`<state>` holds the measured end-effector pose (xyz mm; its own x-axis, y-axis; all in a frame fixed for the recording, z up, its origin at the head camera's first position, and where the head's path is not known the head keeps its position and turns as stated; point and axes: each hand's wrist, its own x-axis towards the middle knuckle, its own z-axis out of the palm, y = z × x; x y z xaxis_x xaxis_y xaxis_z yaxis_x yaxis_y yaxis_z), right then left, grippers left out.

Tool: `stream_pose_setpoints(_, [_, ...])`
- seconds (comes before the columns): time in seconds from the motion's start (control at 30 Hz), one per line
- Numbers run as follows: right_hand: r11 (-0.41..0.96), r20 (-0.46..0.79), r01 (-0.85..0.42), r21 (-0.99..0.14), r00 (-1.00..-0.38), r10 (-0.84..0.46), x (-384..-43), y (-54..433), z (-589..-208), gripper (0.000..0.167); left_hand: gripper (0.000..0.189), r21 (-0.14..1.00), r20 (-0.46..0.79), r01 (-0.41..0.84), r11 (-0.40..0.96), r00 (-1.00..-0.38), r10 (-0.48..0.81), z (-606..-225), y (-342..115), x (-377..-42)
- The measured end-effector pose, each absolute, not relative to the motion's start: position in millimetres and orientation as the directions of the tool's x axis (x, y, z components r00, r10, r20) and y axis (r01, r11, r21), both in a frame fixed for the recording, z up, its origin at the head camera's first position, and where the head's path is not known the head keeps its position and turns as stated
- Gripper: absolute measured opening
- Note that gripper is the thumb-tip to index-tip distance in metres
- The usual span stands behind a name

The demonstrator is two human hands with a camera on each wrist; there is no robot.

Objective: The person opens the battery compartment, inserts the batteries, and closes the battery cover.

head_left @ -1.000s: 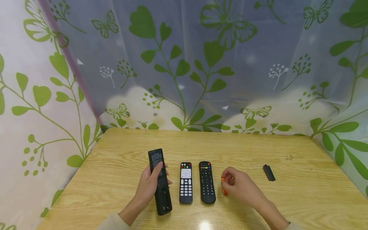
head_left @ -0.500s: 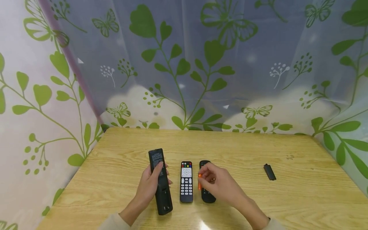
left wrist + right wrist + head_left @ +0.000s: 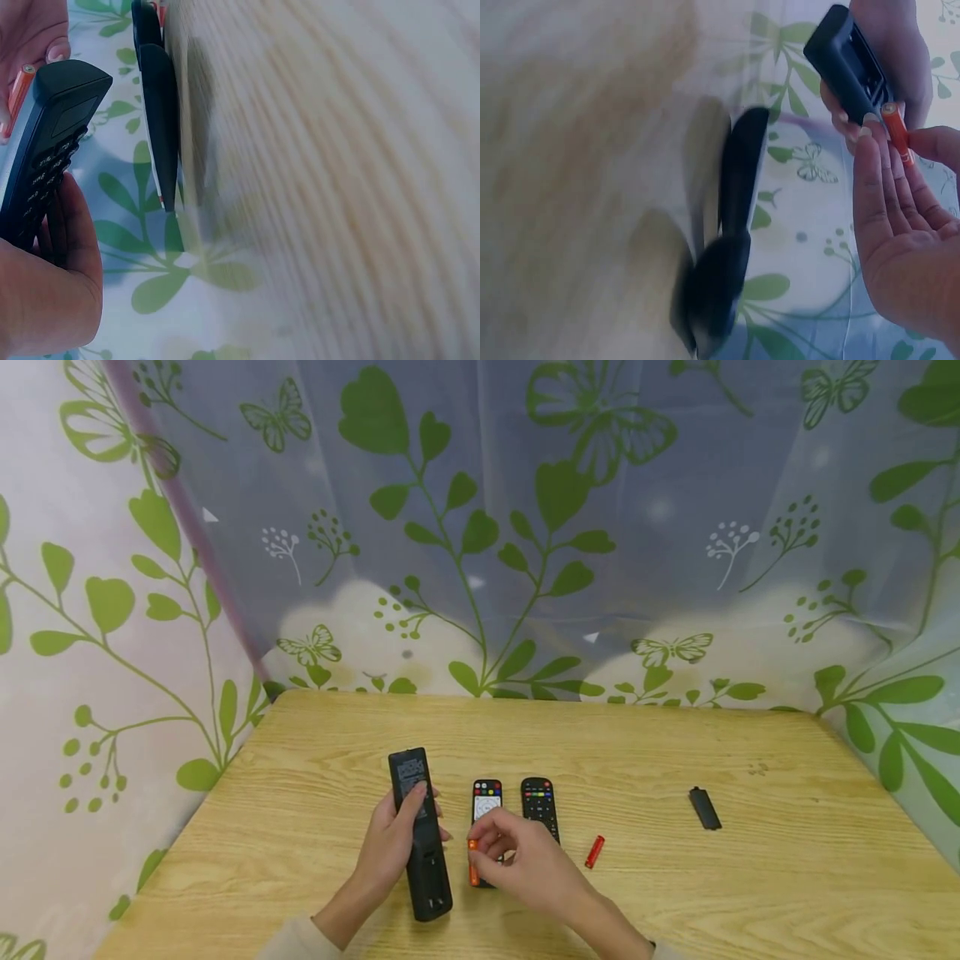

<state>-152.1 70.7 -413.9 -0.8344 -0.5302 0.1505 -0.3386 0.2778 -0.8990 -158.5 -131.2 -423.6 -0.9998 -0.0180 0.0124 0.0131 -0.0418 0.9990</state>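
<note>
My left hand (image 3: 386, 843) grips a long black remote control (image 3: 427, 852), its back turned up and the battery bay uncovered at the near end. In the left wrist view the keypad side of this remote (image 3: 56, 142) shows. Between thumb and fingertips my right hand (image 3: 528, 860) pinches an orange battery (image 3: 473, 862), just right of the held remote and above a remote with white buttons (image 3: 487, 806). The right wrist view has the battery (image 3: 897, 133) close to the open bay. A second battery (image 3: 595, 852), red-orange, lies on the table to the right.
Another black remote (image 3: 538, 802) lies beside the white-buttoned one, partly hidden by my right hand. Farther right on the wooden table (image 3: 637, 752) is a small black battery cover (image 3: 705, 808). A patterned curtain (image 3: 480, 527) hangs behind the table.
My right hand has carried the orange battery leftward over the two lying remotes toward the held one. The second battery, earlier hidden by that hand, is now visible. My left hand stays put.
</note>
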Motion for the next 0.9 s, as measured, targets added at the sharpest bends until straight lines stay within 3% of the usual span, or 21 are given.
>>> stream_pose_setpoints(0.23, [0.281,0.114,-0.310,-0.908,-0.830,-0.547,-142,58,-414,0.013,0.046,0.999,0.014,0.014,-0.036,-1.000,-0.009,-422,-132,-159])
stream_pose_setpoints(0.43, [0.313,0.169,-0.401,-0.861,-0.805,-0.568,-136,50,-416,0.017,0.043,0.997,0.006,0.008,-0.072,-1.000,-0.025,-422,-131,-158])
stream_pose_setpoints(0.63, [0.369,0.190,-0.425,-0.827,-0.828,-0.528,-131,44,-415,0.013,0.045,0.997,-0.005,-0.001,-0.071,-0.999,-0.051,-419,-129,-157])
stream_pose_setpoints(0.9, [0.492,0.294,-0.553,-0.673,-0.810,-0.508,-125,40,-412,0.002,0.046,0.995,-0.008,-0.002,-0.100,-0.998,-0.065,-416,-127,-155])
